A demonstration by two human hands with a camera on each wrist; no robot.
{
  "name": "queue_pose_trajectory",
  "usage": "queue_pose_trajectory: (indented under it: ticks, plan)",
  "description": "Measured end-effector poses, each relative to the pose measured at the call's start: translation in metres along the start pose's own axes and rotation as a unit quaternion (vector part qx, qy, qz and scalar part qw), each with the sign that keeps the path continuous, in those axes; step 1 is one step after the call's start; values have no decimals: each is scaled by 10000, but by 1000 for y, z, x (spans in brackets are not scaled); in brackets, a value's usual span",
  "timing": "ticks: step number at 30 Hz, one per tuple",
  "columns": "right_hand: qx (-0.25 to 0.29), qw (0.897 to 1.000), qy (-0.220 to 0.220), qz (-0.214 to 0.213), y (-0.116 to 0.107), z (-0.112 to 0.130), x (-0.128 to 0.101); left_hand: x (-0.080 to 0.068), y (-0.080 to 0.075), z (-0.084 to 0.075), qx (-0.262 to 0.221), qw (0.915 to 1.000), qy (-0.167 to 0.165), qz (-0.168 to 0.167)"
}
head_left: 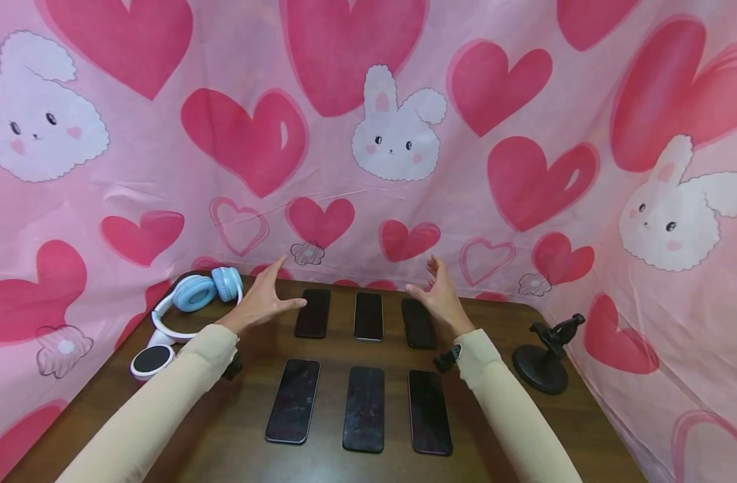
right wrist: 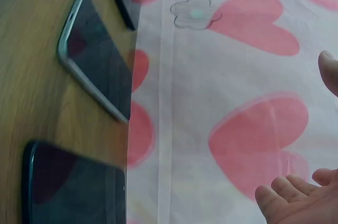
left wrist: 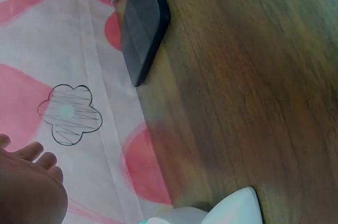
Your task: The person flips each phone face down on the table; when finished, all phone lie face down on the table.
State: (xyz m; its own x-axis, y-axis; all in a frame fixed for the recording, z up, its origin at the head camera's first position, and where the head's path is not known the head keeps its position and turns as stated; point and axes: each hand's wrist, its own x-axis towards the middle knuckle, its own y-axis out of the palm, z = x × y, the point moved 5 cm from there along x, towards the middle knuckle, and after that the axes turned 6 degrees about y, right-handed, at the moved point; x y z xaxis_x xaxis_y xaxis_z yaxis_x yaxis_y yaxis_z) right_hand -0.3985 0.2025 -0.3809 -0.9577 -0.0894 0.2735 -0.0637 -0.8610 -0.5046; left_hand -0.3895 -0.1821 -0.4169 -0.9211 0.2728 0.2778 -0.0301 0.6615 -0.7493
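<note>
Several dark phones lie face up in two rows on a brown wooden table (head_left: 235,429). The back row has a left phone (head_left: 313,312), a middle phone (head_left: 368,316) and a right phone (head_left: 419,323). My left hand (head_left: 266,298) hovers open above the table, just left of the back left phone, holding nothing. My right hand (head_left: 439,295) hovers open over the back right phone, fingers spread, also empty. In the left wrist view a phone (left wrist: 141,23) lies by the table's far edge. In the right wrist view two phones (right wrist: 95,60) (right wrist: 74,187) show, with my fingers (right wrist: 296,192) at the lower right.
Blue and white headphones (head_left: 190,302) lie at the table's back left, next to a small white round pad (head_left: 151,360). A black stand (head_left: 546,359) sits at the right edge. The front row of phones (head_left: 364,408) lies nearer me. Pink heart-and-bunny cloth (head_left: 368,134) hangs behind.
</note>
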Motion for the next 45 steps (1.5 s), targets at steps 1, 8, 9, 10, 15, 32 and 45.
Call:
queue_pose_trajectory:
  ticks: [1,8,9,10,15,32,45]
  plan:
    - [77,10000,-7,0,2,2,2,0,0,0,-85,10000,-23,-16]
    - [699,9971,255,171,23,12,14,4,1,4,-876,9960,-186,26]
    - [752,9966,267,214,27,13,16,5,2,5,-1036,9944,-226,46]
    - [769,9964,271,240,31,14,17,5,3,6,-1197,9925,-245,59]
    - [832,9957,272,310,51,21,24,9,5,6,-2063,9783,-143,93]
    - [805,9925,473,790,131,44,28,23,22,15,-2944,9534,-569,320]
    - [1422,9694,1578,1228,198,26,29,21,56,34,-3402,9284,-1274,786]
